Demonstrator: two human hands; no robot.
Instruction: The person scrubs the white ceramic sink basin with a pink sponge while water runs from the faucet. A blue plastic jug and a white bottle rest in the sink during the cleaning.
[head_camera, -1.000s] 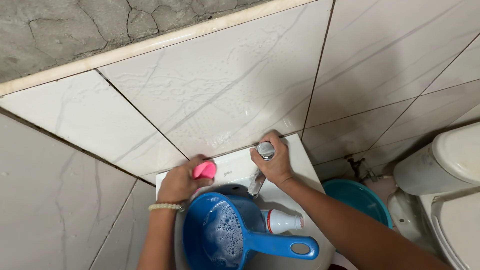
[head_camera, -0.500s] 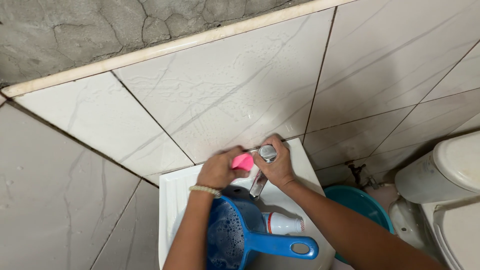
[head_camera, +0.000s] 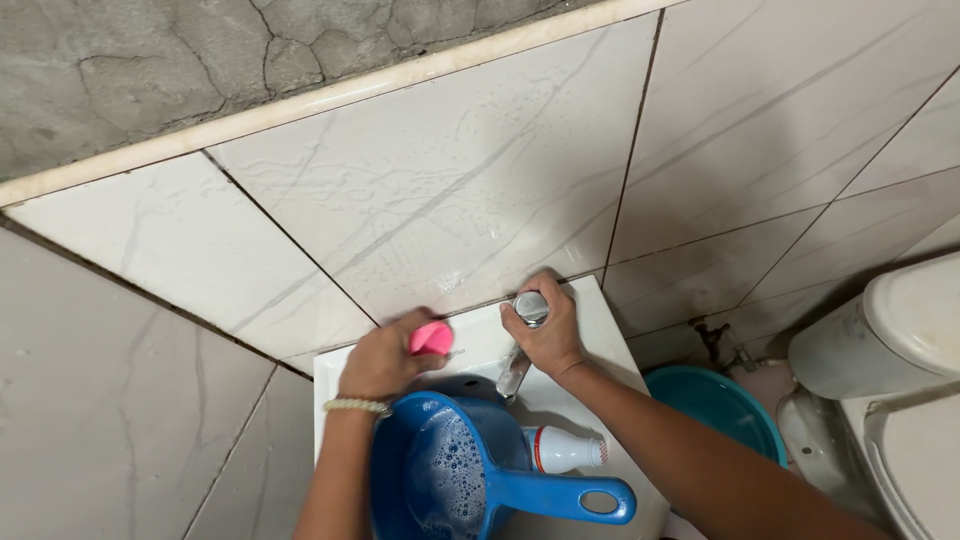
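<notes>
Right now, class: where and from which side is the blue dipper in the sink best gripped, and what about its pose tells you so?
Grip the blue dipper by its long handle, coming from the right. The handle juts out rightward, free of the soapy bowl, while the left hand with the pink sponge crowds the bowl's far rim. Mind the white bottle lying just behind the handle.

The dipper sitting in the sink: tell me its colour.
Blue, bowl and handle alike: the dipper holds soapy water, seen plainly in the head view.

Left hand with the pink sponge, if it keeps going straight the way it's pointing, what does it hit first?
The left hand, gripping the pink sponge, points up and right along the sink's back ledge. It would probably meet the chrome tap and the right hand first, though depth is unclear.
</notes>
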